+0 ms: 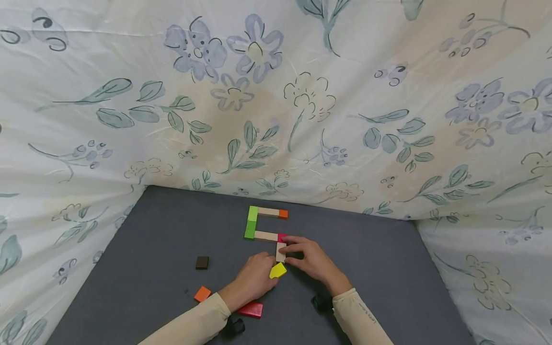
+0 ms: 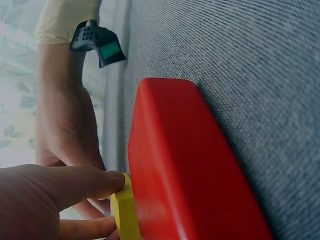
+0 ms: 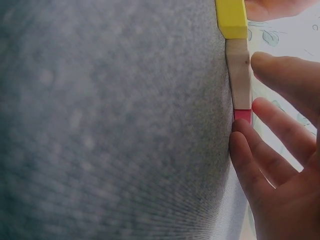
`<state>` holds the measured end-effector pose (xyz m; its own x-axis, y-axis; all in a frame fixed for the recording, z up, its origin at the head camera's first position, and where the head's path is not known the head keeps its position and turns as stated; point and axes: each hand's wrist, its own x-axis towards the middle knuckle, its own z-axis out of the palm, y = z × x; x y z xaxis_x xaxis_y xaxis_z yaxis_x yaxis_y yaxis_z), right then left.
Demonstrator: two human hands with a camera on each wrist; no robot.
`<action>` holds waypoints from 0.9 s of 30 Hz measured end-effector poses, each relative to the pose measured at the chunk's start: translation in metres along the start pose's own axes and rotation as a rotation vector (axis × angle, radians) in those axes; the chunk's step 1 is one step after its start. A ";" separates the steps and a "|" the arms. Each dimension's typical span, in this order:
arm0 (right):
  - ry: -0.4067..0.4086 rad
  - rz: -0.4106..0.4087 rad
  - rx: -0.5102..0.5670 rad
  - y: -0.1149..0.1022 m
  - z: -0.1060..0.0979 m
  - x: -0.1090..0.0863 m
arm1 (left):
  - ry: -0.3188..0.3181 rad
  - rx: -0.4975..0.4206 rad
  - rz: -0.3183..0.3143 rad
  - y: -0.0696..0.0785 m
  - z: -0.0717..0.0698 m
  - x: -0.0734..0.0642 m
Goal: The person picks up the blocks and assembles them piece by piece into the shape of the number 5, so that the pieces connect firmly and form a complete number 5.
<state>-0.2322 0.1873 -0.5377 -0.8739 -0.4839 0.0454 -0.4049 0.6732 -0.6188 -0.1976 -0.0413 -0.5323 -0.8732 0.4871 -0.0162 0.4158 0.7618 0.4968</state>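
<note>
My left hand (image 1: 254, 278) pinches a yellow block (image 1: 278, 270) with angled ends between thumb and fingers. In the right wrist view the yellow block (image 3: 232, 17) sits right at the near end of a pale wooden block (image 3: 240, 75). That pale block (image 1: 281, 251) points toward me from a small pink block (image 1: 281, 237). My right hand (image 1: 312, 258) is alongside these two, its fingers spread and fairly straight. Its fingertips are at the pink block (image 3: 243, 115), and its thumb is beside the pale block. A red block (image 2: 175, 160) lies under the left wrist.
Beyond the hands, two green blocks (image 1: 251, 220) form an upright line, with pale bars (image 1: 268, 212) running right from it. An orange-red block (image 1: 283, 214) ends the far bar. Left of the left hand lie a dark brown block (image 1: 202, 262) and an orange block (image 1: 202, 293). Floral cloth (image 1: 276, 120) surrounds the dark table.
</note>
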 end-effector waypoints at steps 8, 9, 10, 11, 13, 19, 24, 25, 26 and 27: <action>-0.003 -0.003 0.007 -0.001 0.000 -0.001 | -0.001 0.006 -0.002 0.001 -0.001 0.000; -0.003 -0.003 0.010 0.000 0.000 -0.001 | -0.001 0.007 0.000 0.001 -0.001 0.000; -0.004 0.003 0.012 0.000 0.000 -0.001 | 0.000 0.008 0.001 0.001 -0.001 0.000; -0.004 0.002 0.014 0.000 0.000 -0.001 | 0.001 0.007 0.002 0.001 -0.001 -0.001; -0.003 0.004 0.014 0.000 0.000 -0.001 | -0.001 0.006 0.001 0.002 -0.001 -0.001; 0.001 0.003 0.015 0.000 0.000 -0.002 | -0.005 0.000 -0.012 0.001 -0.001 -0.002; 0.012 0.004 0.024 0.000 -0.001 -0.004 | -0.009 -0.021 -0.004 0.000 -0.001 -0.002; 0.014 0.005 0.025 0.000 -0.001 -0.005 | -0.009 -0.028 0.003 -0.001 -0.002 -0.002; 0.017 0.007 0.026 0.000 -0.001 -0.005 | -0.007 -0.039 0.011 -0.002 -0.002 -0.002; 0.018 0.006 0.027 -0.001 -0.002 -0.006 | -0.008 -0.048 0.015 -0.003 -0.003 -0.002</action>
<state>-0.2273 0.1907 -0.5364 -0.8813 -0.4693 0.0555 -0.3923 0.6610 -0.6397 -0.1982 -0.0458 -0.5311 -0.8647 0.5020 -0.0157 0.4160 0.7333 0.5378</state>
